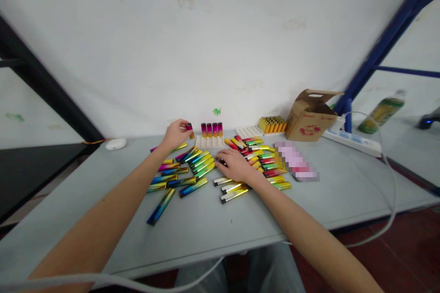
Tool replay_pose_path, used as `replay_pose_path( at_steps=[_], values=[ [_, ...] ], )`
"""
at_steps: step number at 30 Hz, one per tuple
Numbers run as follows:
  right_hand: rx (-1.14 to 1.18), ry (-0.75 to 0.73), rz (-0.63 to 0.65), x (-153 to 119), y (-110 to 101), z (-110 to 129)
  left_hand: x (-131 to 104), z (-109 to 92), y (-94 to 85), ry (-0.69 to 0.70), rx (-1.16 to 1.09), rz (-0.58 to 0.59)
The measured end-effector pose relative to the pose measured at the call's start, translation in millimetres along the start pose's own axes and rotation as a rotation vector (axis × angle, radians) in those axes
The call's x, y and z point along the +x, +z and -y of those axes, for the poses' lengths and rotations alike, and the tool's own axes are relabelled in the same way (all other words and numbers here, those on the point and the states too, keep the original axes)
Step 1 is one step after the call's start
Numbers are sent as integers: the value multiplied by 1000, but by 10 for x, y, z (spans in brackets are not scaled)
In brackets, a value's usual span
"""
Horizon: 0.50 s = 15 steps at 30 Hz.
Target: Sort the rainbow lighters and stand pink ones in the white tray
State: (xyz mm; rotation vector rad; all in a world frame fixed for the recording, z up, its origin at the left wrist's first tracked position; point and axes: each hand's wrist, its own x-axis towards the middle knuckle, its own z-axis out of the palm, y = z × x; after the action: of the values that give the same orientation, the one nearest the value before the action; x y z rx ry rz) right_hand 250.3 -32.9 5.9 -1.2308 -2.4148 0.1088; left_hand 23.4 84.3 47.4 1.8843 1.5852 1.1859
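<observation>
My left hand (177, 133) holds a purple-and-gold lighter (190, 130) upright between its fingertips, just left of a white holed tray (209, 143). Several purple-and-gold lighters (212, 130) stand in a row at that tray's back edge. My right hand (233, 165) is closed over the lighters in the middle of the table; a dark end of something shows by its fingertips, too small to name. Around both hands lie loose metallic lighters: green-and-gold ones (202, 162) between them, blue-and-gold ones (161, 206) at left, silver-and-gold ones (234, 194) in front of my right hand.
Behind on the right are another white holed tray (248, 132), a block of upright orange lighters (273, 125) and an open cardboard box (309, 123). A blurred pink item (297, 162), a power strip (354, 142) with a cable and a bottle (381, 112) lie further right. A white device (116, 144) sits at left.
</observation>
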Motion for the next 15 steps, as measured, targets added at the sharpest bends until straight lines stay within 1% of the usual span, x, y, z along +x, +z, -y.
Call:
replay_pose_path(
  at_steps=[4,8,11,15],
  values=[
    [19,-5,-7,-1,-4,3,34,69,108,14,-4,-17],
    [34,-6,-8,-2,-2,1,21,121,206,56,-112,4],
    [35,-10,-12,-1,1,-3,38,136,246,85,-203,-13],
    [40,-19,-16,0,-4,-4,79,136,288,81,-275,-8]
  ],
)
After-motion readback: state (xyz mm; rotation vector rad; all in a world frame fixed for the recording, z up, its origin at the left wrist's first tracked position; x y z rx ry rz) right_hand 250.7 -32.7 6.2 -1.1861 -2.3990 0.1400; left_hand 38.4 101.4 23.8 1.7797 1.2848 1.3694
